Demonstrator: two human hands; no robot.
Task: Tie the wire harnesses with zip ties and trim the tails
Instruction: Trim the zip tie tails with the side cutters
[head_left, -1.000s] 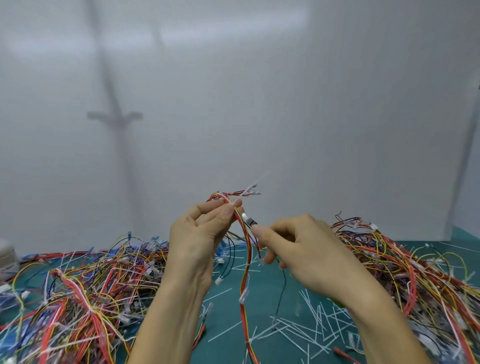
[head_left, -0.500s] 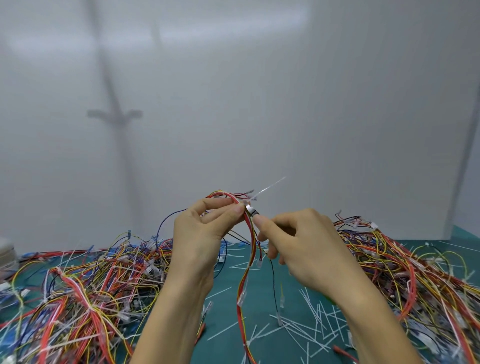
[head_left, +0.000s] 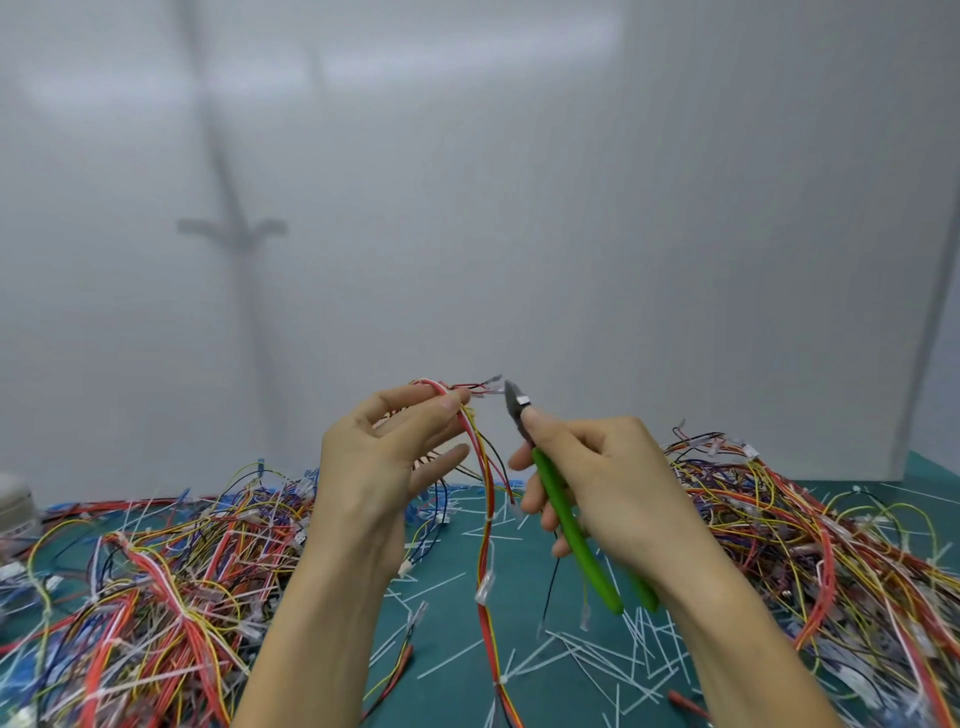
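My left hand (head_left: 379, 457) pinches the top of a red, yellow and black wire harness (head_left: 485, 525) between thumb and forefinger, held up above the green mat. The harness hangs down to the mat, with white zip ties around it lower down. My right hand (head_left: 597, 483) grips green-handled cutters (head_left: 563, 512). Their grey jaws point up and left, a short gap away from the harness top. No zip-tie tail shows at the pinched spot.
A big tangle of coloured wire harnesses (head_left: 156, 582) lies on the left of the green mat (head_left: 447, 613), another pile (head_left: 810, 540) on the right. Cut white zip-tie tails (head_left: 597, 654) litter the mat between them. A white wall stands right behind.
The cutters have pulled back to the right from the harness, their green handles now in view. The long white tail that stuck up from the tie is gone. My left hand's lower fingers have spread.
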